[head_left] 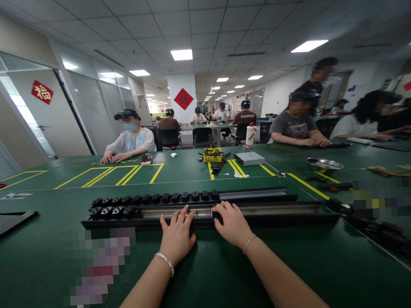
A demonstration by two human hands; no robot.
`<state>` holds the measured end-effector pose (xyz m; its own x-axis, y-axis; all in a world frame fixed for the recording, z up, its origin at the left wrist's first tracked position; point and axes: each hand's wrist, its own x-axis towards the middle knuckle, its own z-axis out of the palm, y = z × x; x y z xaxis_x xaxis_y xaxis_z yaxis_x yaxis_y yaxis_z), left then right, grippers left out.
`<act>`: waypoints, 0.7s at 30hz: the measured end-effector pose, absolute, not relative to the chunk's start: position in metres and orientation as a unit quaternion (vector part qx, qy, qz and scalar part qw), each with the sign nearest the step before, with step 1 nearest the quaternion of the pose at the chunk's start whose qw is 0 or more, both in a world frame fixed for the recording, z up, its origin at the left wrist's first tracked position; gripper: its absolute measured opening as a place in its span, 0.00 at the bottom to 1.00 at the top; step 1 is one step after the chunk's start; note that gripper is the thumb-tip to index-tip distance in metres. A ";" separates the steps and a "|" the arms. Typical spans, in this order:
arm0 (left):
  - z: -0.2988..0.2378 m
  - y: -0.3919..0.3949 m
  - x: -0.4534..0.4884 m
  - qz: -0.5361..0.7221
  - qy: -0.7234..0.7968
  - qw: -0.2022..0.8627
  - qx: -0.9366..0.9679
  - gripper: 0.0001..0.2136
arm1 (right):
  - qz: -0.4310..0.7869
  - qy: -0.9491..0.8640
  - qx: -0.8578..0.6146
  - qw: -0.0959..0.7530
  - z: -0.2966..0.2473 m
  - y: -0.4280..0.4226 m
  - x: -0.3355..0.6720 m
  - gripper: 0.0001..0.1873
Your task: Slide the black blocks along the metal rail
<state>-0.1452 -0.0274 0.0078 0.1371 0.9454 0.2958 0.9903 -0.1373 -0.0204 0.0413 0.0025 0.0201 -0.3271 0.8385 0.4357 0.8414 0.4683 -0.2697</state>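
Before me lies a long black rail (283, 208) with a metallic channel. Several black modules (116, 212) with socket-like tops fill its left end. My left hand (176, 233) rests on the rail's middle, fingers spread, holding nothing. A little farther right, the bent fingers of my right hand (234, 223) close on a small black module (215, 214) in the channel; most of it is hidden under them. Behind runs a second rail (257, 193), lined with several similar modules (166, 198) along its left and middle.
On the green table (214, 284) are a blurred pinkish strip (104, 269), a black tray-like panel (6, 224), a grey box (249, 158), a yellow item with cables (212, 155), a metal bowl (324, 164) and a white bottle (250, 136). Several people sit around.
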 end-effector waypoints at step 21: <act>0.007 -0.026 -0.145 -0.105 -0.651 0.107 -0.744 0.27 | 0.005 -0.817 -0.512 0.264 0.023 0.003 0.043 0.11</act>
<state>-0.1454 -0.0264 0.0067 0.1298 0.9463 0.2960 0.9914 -0.1289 -0.0227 0.0426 0.0033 0.0229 -0.3353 0.8403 0.4259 0.8347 0.4747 -0.2794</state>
